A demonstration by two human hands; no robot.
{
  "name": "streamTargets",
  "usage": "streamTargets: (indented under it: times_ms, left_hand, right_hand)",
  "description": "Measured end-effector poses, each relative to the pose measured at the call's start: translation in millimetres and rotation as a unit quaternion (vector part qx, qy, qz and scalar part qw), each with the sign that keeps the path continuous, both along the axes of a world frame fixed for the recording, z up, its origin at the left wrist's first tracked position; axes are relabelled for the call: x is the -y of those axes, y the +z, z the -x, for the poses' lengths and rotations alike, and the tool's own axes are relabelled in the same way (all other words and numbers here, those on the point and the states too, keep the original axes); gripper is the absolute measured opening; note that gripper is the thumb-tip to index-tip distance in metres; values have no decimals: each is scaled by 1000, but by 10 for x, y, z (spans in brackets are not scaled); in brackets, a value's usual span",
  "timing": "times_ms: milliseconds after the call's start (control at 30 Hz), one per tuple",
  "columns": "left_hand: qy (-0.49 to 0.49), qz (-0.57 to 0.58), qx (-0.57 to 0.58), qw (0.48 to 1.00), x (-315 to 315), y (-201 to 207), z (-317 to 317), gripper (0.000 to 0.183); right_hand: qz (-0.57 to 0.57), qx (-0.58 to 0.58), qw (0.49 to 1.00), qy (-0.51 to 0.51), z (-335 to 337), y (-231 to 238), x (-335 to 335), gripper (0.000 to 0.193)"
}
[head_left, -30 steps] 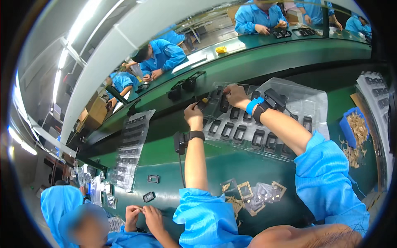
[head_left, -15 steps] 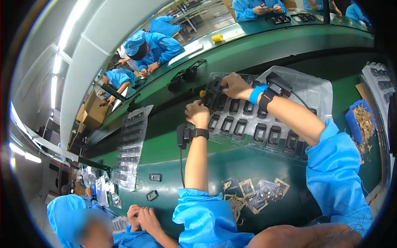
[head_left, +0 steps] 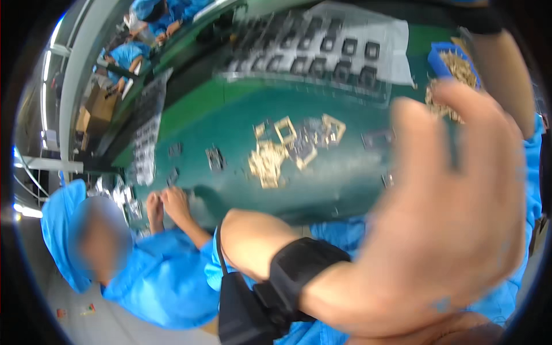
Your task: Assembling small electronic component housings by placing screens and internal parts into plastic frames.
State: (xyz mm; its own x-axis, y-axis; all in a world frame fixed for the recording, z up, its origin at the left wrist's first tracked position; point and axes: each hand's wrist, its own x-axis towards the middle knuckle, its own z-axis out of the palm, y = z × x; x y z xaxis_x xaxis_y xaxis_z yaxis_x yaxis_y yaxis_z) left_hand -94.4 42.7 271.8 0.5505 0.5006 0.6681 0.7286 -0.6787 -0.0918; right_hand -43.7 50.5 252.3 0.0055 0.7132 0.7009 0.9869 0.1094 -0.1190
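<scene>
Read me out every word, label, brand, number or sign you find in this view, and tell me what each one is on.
No text can be read here.
Coloured patches on the floor, lower left: too small to tell if they carry writing.
Cardboard box, upper left: too blurred to show any print.
Plastic tray, top: too blurred to read anything.
Black wrist device: no lettering can be made out.

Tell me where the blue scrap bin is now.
The blue scrap bin sits at the head view's upper right, between the plastic tray of black frames and the right forearm.
</scene>
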Motion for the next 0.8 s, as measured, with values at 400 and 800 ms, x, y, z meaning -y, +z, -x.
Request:
streamTargets:
  times_ms: [400,800]
  left_hand:
    - [48,253,-83,963,1442,-327,-1227,37]
    - [198,324,-69,923,1438,-311,-1226,56]
  right_hand:
    - [248,92,899,349,-1630,-187,649,23]
    - [356,-127,866,328,-2619,-1335,-209,26]
